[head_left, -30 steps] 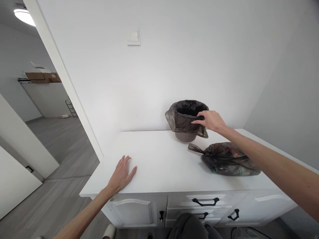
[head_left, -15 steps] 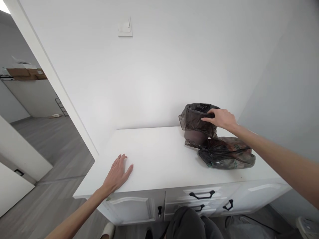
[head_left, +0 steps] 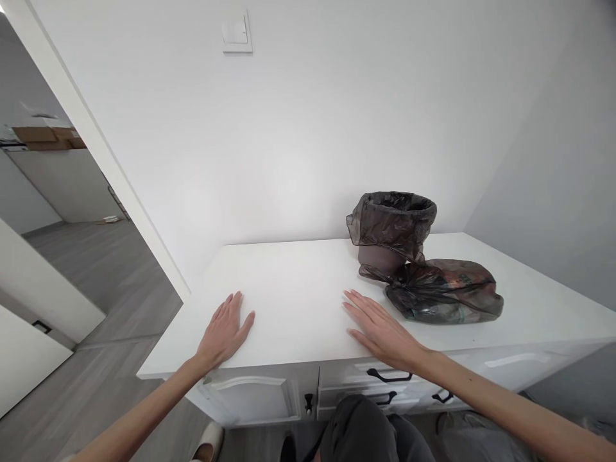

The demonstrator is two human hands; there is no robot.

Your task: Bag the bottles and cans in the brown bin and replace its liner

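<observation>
My left hand (head_left: 225,330) lies flat on the left part of the white cabinet top (head_left: 289,295), thumb spread and nothing in it. Over the middle of the top, my right hand (head_left: 380,327) is stretched out with its fingers extended; whether it touches the surface I cannot tell. Behind it stands a small trash bin (head_left: 380,260) near the wall, lined with a black translucent bag (head_left: 392,221) folded over its rim. A filled, tied black garbage bag (head_left: 445,292) rests in front of the bin, just right of my right hand.
Drawers with black handles (head_left: 387,375) are below the top's front edge. A light switch (head_left: 237,32) is on the wall. At the left a doorway opens onto a grey floor (head_left: 125,276) and cardboard boxes (head_left: 43,136). My knees (head_left: 368,430) are close to the cabinet.
My right hand has let go of the liner at the bin's rim and come down and left over the cabinet top. My left hand has stayed in place.
</observation>
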